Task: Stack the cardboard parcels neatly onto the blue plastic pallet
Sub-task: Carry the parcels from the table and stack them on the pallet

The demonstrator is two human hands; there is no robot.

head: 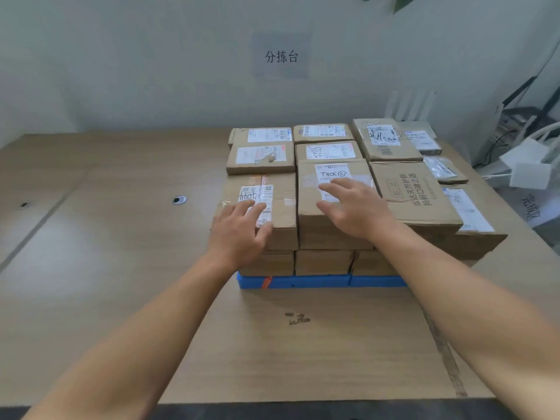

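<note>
Several cardboard parcels with white shipping labels are stacked in two layers on the blue plastic pallet [318, 281], which shows only along its front edge. My left hand [239, 234] lies flat, fingers straight, on the front-left parcel [281, 192] of the top layer. My right hand [354, 207] rests open on the front-middle parcel [327, 225], covering part of its label. To the right lies a larger box with printed characters [415, 195]. More parcels fill the rows behind.
The pallet sits on a wooden table [121, 237] with a cable hole [179, 200] to the left. A flat cardboard sheet [303, 344] lies in front of the pallet. White bags and cables [530, 165] crowd the right edge. A wall sign [281, 57] hangs behind.
</note>
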